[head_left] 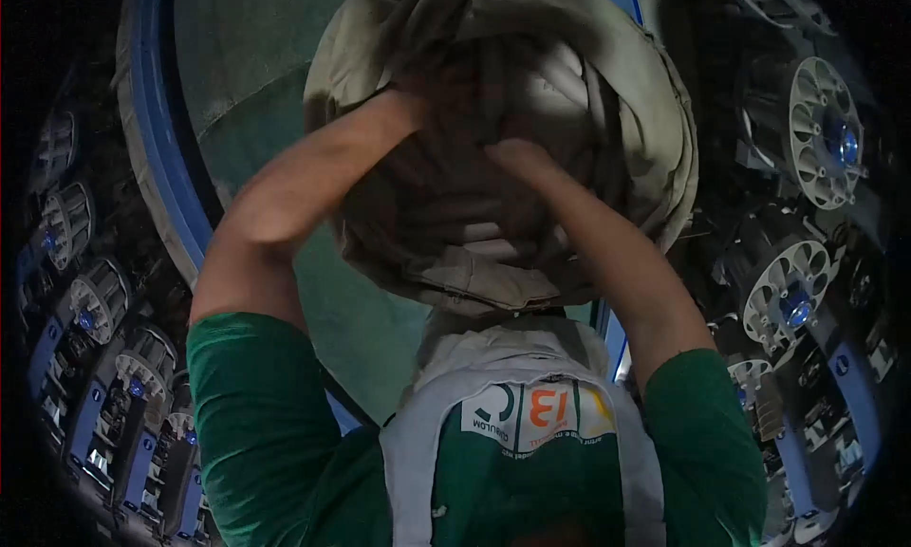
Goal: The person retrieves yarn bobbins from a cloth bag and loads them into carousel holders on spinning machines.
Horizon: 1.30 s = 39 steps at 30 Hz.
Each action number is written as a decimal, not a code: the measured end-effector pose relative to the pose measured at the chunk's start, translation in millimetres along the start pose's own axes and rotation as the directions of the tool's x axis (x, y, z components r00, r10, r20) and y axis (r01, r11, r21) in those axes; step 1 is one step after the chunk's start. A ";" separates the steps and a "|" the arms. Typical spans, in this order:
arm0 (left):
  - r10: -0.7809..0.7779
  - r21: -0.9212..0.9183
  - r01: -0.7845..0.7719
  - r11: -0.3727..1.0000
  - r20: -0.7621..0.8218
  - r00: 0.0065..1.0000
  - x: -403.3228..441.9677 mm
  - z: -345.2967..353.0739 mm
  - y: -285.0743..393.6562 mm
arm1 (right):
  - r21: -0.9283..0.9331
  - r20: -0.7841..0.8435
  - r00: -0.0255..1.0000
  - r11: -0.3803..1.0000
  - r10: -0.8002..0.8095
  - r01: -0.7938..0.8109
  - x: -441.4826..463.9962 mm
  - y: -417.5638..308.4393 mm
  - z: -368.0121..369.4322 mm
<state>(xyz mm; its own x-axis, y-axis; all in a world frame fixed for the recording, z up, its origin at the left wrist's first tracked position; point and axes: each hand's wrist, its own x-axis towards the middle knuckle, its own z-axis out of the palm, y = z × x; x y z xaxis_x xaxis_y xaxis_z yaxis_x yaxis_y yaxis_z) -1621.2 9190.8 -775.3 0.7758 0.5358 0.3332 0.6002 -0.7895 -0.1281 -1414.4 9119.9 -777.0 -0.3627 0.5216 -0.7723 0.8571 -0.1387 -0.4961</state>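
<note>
A large round bag of beige cloth (pixel 655 120) with a thick rolled rim stands open in front of my chest. Both my forearms reach over its rim into the dark inside. My left hand (pixel 441 92) is deep in shadow within the bag, and its fingers cannot be made out. Near the bag's middle is my right hand (pixel 517 155), partly visible, its fingers lost in the dark folds. Whether either one holds cloth is hidden. Some pale patches of fabric show inside the bag.
Rows of machines with round, pale perforated wheels (pixel 821 134) line the right side, and similar wheels (pixel 100 300) stand at the left. A curved blue rail (pixel 157 120) runs down the left. Green floor (pixel 256 44) shows beyond the bag.
</note>
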 end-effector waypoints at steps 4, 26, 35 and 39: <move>0.128 -0.222 -0.074 0.972 0.238 0.963 9.2 -0.8 -21.0 | -0.016 -0.269 0.953 0.989 0.137 -0.147 25.9 -3.3 -0.7; 0.344 -0.401 -0.162 0.902 0.436 0.832 89.5 1.6 -22.6 | 0.488 -0.573 0.718 -0.540 0.395 0.686 -304.4 36.5 -101.2; -0.135 -0.729 0.673 0.124 0.660 0.739 140.1 -107.6 -57.2 | 0.160 -0.620 0.435 -0.438 0.653 0.885 -418.1 70.8 -135.1; -0.641 -0.750 0.661 0.031 0.492 0.589 140.9 -139.9 -98.9 | -0.259 -0.651 0.121 -0.370 0.749 0.892 -535.1 132.6 -131.3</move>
<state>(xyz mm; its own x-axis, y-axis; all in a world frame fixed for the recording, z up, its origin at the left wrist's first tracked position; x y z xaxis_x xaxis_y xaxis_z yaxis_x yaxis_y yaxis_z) -1598.5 9302.5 -584.9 0.1679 0.9690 -0.1814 0.3858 0.1047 0.9166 -1058.7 8933.0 -377.5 0.8363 0.5078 -0.2067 -0.5457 0.7350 -0.4025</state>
